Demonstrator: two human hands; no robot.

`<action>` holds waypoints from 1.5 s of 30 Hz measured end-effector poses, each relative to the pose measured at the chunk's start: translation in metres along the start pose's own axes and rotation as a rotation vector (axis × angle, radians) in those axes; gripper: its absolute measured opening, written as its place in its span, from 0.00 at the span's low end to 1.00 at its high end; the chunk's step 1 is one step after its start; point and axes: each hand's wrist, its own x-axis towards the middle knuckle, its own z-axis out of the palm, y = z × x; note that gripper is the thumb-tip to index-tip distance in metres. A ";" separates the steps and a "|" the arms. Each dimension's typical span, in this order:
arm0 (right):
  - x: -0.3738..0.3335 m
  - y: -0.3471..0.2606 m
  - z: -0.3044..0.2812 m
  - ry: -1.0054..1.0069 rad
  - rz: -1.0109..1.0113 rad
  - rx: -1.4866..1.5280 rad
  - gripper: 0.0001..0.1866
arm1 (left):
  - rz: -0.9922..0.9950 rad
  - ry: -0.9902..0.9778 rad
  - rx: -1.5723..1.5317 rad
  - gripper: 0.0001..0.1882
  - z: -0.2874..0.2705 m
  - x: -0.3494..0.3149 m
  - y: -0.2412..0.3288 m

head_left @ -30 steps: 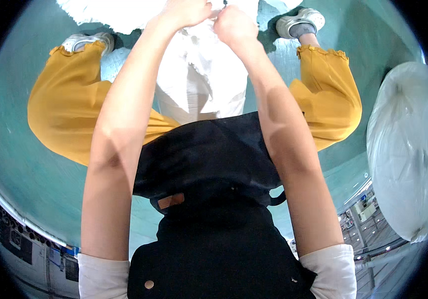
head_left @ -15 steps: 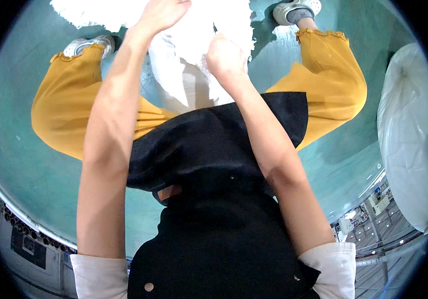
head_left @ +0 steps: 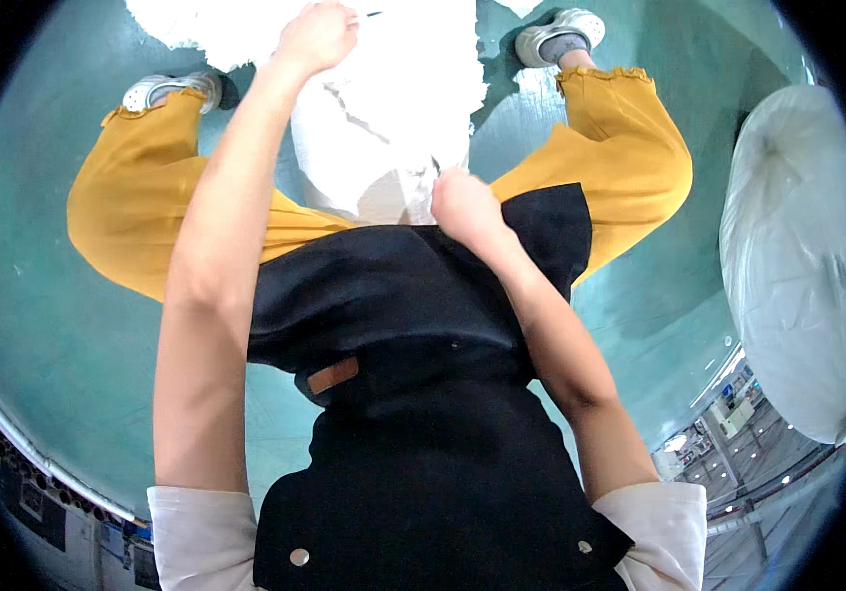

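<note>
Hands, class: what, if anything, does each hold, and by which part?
Right hand: apparently a thin dark item; one end protrudes, the gripped part is hidden. Left hand: cannot be told.

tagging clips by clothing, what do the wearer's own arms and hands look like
The arms are bare below short white sleeves with straight hems. No glove or wristband shows at the left hand or the right hand.
</note>
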 end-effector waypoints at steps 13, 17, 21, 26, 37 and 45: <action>0.161 -0.030 -0.056 0.432 -0.154 -0.034 0.13 | 0.071 -0.081 0.039 0.12 0.007 0.003 0.054; 0.128 -0.031 -0.043 0.279 -0.094 0.053 0.15 | 0.124 -0.004 0.054 0.12 0.006 -0.005 0.053; 0.095 -0.022 -0.018 0.269 -0.053 0.059 0.13 | 0.192 -0.095 0.013 0.12 0.009 -0.007 0.050; 0.028 -0.013 0.007 0.045 0.068 0.052 0.11 | 0.156 -0.186 0.102 0.13 0.014 -0.003 0.045; 0.030 -0.015 -0.040 0.129 -0.107 0.086 0.16 | 0.075 -0.236 0.099 0.13 -0.015 -0.016 0.038; 0.161 -0.022 -0.043 0.366 -0.249 -0.035 0.11 | 0.091 -0.191 0.005 0.12 -0.012 -0.012 0.052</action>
